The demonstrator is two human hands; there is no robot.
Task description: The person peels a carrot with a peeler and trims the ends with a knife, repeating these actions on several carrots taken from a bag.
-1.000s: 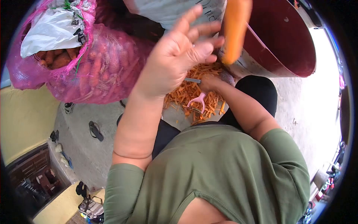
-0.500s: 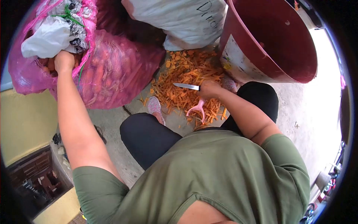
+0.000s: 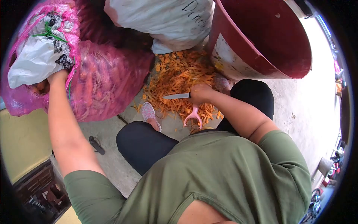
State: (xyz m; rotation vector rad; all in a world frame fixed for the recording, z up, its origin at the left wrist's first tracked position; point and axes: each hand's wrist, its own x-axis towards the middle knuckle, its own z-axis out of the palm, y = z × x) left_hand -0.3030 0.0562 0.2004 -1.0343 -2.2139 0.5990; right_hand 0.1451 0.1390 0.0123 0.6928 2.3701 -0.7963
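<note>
My left hand (image 3: 57, 75) reaches into the mouth of a pink mesh bag (image 3: 99, 80) of carrots, under a white plastic bag (image 3: 33, 63); its fingers are hidden inside. Between my feet, my right hand (image 3: 201, 93) is closed around a knife (image 3: 177, 96) and a pink Y-shaped peeler (image 3: 194, 116). The knife's blade points left, while the peeler's forked head hangs down toward me. Below this hand lies a spread pile of orange carrot peelings and cut ends (image 3: 173, 72) on the concrete floor.
A large dark red tub (image 3: 257, 56) stands at the upper right. Beside it is a full white sack (image 3: 167, 22) with black lettering. A dark sandal (image 3: 97, 145) lies on the floor at left, near a yellow wall (image 3: 26, 142).
The view has shifted, so the bags, tub and pile appear further left. My left hand has gone deeper into the mesh bag. My right hand keeps hold of the knife and peeler.
</note>
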